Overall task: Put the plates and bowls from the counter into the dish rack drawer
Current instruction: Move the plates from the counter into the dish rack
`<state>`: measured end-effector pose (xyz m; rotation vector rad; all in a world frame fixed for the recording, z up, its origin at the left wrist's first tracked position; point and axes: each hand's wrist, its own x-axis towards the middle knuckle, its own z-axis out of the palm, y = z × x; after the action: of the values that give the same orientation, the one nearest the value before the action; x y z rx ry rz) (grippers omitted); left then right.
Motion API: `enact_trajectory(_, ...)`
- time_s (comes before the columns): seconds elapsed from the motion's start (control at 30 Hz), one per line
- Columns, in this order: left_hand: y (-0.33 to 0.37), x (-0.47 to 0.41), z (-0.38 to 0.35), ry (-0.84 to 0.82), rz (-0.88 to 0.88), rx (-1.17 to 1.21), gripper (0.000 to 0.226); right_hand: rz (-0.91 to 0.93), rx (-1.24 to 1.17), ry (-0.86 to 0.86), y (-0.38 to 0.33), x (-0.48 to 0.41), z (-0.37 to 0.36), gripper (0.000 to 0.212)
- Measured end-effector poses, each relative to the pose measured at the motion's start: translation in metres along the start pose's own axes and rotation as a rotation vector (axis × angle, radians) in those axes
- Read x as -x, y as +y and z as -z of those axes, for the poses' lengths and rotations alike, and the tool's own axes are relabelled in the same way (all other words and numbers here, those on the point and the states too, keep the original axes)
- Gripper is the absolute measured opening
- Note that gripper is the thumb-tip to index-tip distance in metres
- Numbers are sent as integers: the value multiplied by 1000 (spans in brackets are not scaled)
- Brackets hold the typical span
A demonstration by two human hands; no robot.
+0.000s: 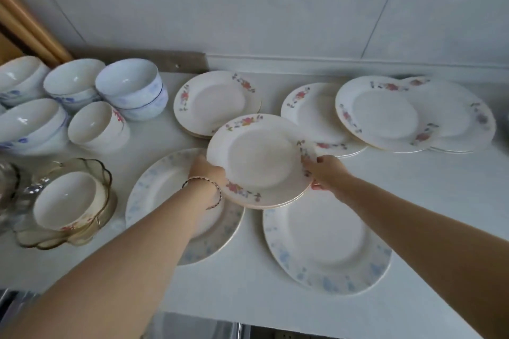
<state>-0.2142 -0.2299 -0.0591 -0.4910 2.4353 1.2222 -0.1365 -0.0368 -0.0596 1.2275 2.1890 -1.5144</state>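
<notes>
- The left hand point(207, 170) grips the left rim of a small stack of red-flowered plates point(260, 161), fingers tucked under the edge; a thin bracelet point(205, 190) circles the wrist.
- The right hand point(325, 172) clasps the same stack at its right rim, thumb on top and fingers beneath.
- The stack looks raised off the white counter point(427, 201), overlapping the dishes around it; at least 2 rims show at its lower edge.
- Just below the stack lie 2 blue-patterned plates: one on the left point(154, 201), partly under the left forearm, and one on the right point(327, 245), both flat on the counter.
- Behind the stack sits another red-flowered pile point(214, 102) near the wall, and to the right more flowered plates point(380, 115) overlap one another.
- At the far left, white bowls with blue markings point(129, 88) are nested in several stacks; a cup-shaped bowl with a red mark point(95, 125) stands in front of them.
- Nearer the counter's front left, an amber glass dish point(103, 181) with a scalloped rim holds a white bowl point(66, 201).
</notes>
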Motion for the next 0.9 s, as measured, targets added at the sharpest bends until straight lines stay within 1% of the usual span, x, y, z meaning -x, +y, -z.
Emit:
enact_trajectory(0.03, -2, -4, -1, -6, 8, 64, 28, 3, -39, -10, 2, -6, -2, 21)
enact_trajectory(0.07, -4, -8, -1, -13, 17, 104, 26, 1, -61, 0, 5, -10, -4, 23)
enact_trajectory(0.17, -4, -14, 3, -57, 39, 110, 28, 15, -96, 43, 11, -12, -6, 28)
enact_trajectory(0.27, -13, -9, 12, -56, 88, 123, 31, 71, -59, 69, 14, -2, -8, 25)
enact_trajectory(0.37, -34, 3, 29, -118, 150, 200, 33, 156, -14, 86, 14, 20, -13, 24)
enact_trajectory(0.47, -62, 19, 64, -219, 198, 239, 23, 211, 43, 53, 11, 59, -23, 23)
enact_trajectory(0.5, -72, 26, 78, -252, 203, 249, 23, 222, 56, 43, 10, 74, -29, 23)
enact_trajectory(0.57, -94, 41, 109, -318, 189, 257, 30, 242, 68, 27, 10, 109, -44, 22)
enact_trajectory(0.6, -106, 49, 125, -343, 179, 253, 37, 248, 72, 18, 10, 127, -53, 22)
enact_trajectory(0.7, -150, 69, 174, -369, 150, 242, 54, 251, 82, -1, 19, 184, -89, 21)
enact_trajectory(0.8, -196, 86, 219, -408, 162, 240, 53, 217, 85, -41, 35, 233, -129, 22)
enact_trajectory(0.9, -241, 97, 251, -448, 185, 149, 54, 142, 89, -83, 57, 272, -168, 27)
